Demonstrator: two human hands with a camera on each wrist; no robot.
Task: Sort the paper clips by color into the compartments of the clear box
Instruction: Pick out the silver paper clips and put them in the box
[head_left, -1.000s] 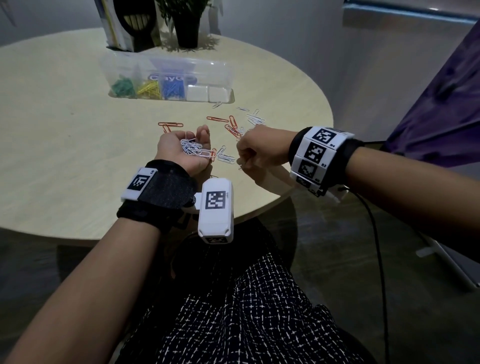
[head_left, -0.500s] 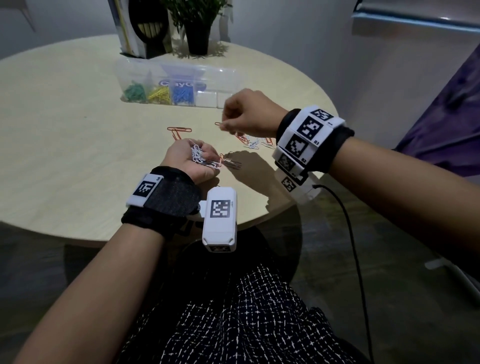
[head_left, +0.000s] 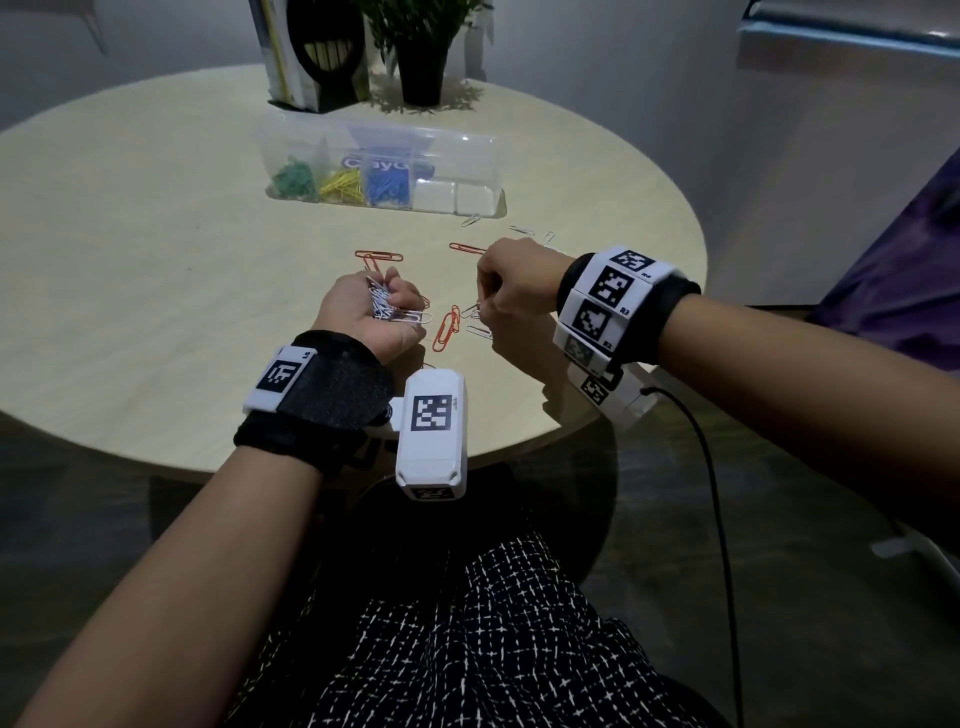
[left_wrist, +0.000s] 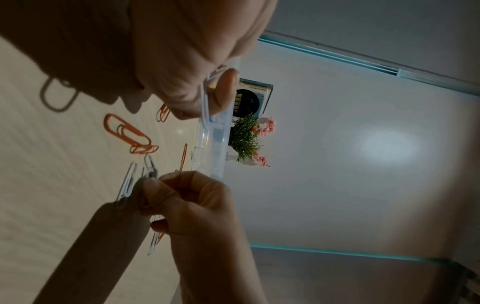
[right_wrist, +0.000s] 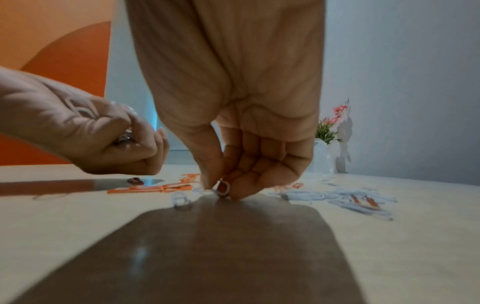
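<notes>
My left hand (head_left: 400, 299) lies palm up above the table and cups a bunch of white paper clips (head_left: 382, 307); one white clip (left_wrist: 205, 102) shows against its fingers in the left wrist view. Just to its right, my right hand (head_left: 482, 307) is down on the table with thumb and fingers pinching a white clip (right_wrist: 223, 188). Loose orange clips (head_left: 447, 328) and white clips (head_left: 479, 331) lie around both hands. The clear box (head_left: 470, 150) stands farther back, holding green (head_left: 295, 179), yellow (head_left: 340, 186) and blue clips (head_left: 388, 188) in separate compartments.
A round pale wooden table (head_left: 156, 270) carries everything; its front edge is close under my wrists. Behind the box stand a book holder (head_left: 311, 57) and a potted plant (head_left: 421, 47). More white clips (right_wrist: 337, 197) lie to the right of my right hand.
My right hand has come back from the clips nearer the box and dropped to the table beside my left hand, where it pinches a clip. My left hand still cups the white clips.
</notes>
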